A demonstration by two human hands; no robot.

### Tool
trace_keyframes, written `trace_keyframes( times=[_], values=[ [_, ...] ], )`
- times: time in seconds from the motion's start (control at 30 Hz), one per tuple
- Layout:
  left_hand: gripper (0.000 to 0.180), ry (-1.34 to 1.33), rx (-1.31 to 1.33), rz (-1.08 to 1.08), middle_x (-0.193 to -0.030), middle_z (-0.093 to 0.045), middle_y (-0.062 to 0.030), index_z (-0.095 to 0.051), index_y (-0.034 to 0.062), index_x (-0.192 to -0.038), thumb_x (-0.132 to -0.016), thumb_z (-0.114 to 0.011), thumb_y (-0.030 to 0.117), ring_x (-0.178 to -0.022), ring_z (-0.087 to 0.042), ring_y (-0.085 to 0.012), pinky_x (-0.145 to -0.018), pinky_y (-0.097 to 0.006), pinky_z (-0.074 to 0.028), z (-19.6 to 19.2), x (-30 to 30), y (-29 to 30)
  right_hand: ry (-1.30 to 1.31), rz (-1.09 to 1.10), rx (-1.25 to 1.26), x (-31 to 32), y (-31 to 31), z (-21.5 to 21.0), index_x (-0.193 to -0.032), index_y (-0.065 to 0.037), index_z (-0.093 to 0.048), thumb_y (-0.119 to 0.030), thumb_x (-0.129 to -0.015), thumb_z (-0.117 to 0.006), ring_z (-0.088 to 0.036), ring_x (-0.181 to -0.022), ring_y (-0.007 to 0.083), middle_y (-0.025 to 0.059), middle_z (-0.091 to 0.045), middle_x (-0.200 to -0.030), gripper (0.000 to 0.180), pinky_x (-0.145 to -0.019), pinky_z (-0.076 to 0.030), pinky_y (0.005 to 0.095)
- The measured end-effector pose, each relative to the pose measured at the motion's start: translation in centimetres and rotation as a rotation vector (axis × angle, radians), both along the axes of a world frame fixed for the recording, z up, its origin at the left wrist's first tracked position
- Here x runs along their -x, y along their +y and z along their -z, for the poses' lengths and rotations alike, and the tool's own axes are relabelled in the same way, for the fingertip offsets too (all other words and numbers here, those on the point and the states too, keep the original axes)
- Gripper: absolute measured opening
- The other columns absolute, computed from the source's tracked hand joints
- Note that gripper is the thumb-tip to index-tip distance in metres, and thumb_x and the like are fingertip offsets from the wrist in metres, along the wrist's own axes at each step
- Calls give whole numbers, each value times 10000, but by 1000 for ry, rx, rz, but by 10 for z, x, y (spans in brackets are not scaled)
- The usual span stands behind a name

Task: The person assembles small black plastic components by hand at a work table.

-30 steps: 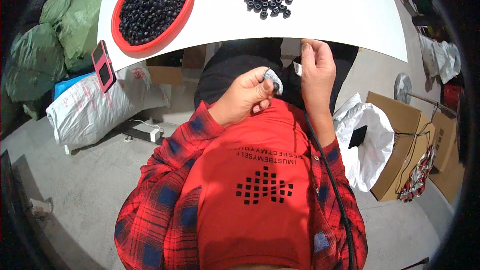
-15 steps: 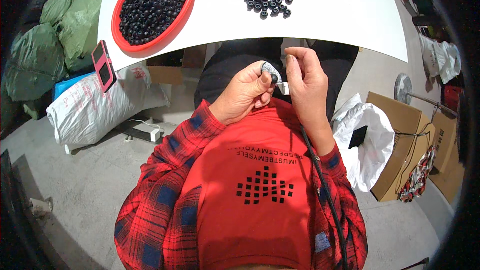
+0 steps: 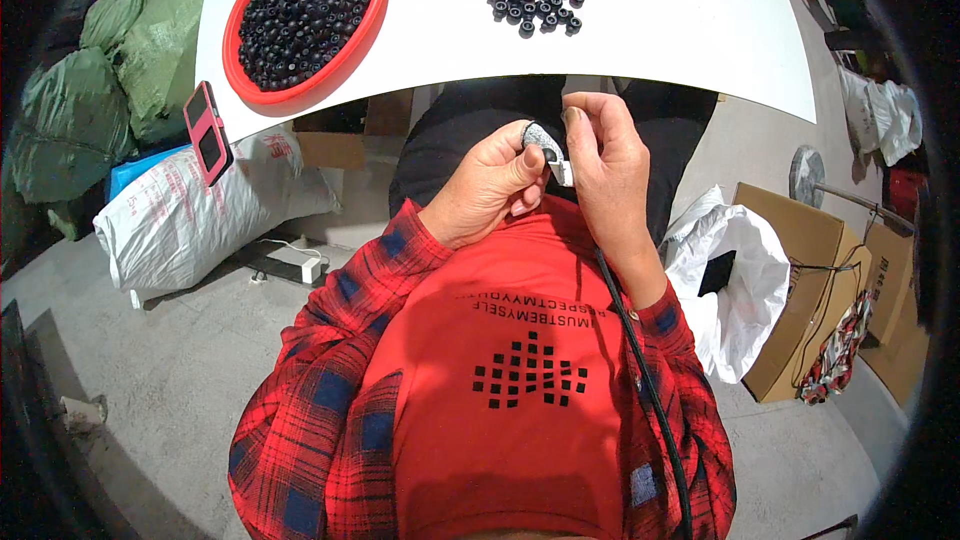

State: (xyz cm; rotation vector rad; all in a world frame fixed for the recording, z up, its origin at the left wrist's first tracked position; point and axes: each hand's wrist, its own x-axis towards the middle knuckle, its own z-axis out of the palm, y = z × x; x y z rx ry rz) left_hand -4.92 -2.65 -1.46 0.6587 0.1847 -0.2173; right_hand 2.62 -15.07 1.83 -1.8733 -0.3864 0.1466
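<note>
Hands (image 3: 480,187) (image 3: 612,180) curled, black piece (image 3: 549,154) in left

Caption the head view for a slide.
Left hand holding a small black part, right hand close beside it, before a white table with a red basin of black parts.

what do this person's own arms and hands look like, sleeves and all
Both arms wear long plaid sleeves in red, dark blue and black. The left hand and right hand wear no full gloves. A black cable runs along the right sleeve.
</note>
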Motion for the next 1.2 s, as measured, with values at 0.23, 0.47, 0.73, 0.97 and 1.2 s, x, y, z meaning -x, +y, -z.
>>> trace_keyframes(
  times=[0.23,0.47,0.73,0.97,1.2],
  values=[
    [247,41,-53,-2,-739,-496,36,-504,93,-947,-921,-552,334,-573,-453,-29,-474,-157,-356,-8,-1,-1,41,0,-42,0,1,3,-978,8,-586,-75,-904,-549,-542,-600,89,66,-592,-699,117,-540,-449,251],
    [278,-9,-24,17,-805,-551,18,-533,85,-1044,-908,-576,324,-547,-459,-49,-462,-172,-355,1,2,0,95,-9,-67,2,2,5,-983,7,-588,-73,-908,-545,-513,-594,75,47,-575,-685,117,-545,-445,246],
    [255,-25,-230,204,-753,-530,33,-533,82,-928,-913,-572,333,-582,-479,-23,-483,-151,-384,-10,9,-2,-33,159,-21,-12,3,22,-966,5,-588,-80,-901,-541,-539,-614,100,81,-592,-690,117,-568,-456,267],
    [275,12,44,70,-669,-502,-17,-514,40,-931,-917,-563,310,-502,-437,-69,-435,-189,-351,-8,2,2,170,98,-172,-22,-11,25,-988,-10,-610,-126,-937,-529,-431,-605,8,-31,-536,-724,150,-524,-346,167],
    [273,1,118,53,-690,-502,-20,-501,37,-975,-911,-574,292,-499,-425,-79,-436,-192,-336,-5,0,3,579,-188,-266,-9,-14,-8,-971,-9,-607,-124,-940,-510,-436,-605,28,-40,-508,-707,154,-538,-368,188]
  ],
)
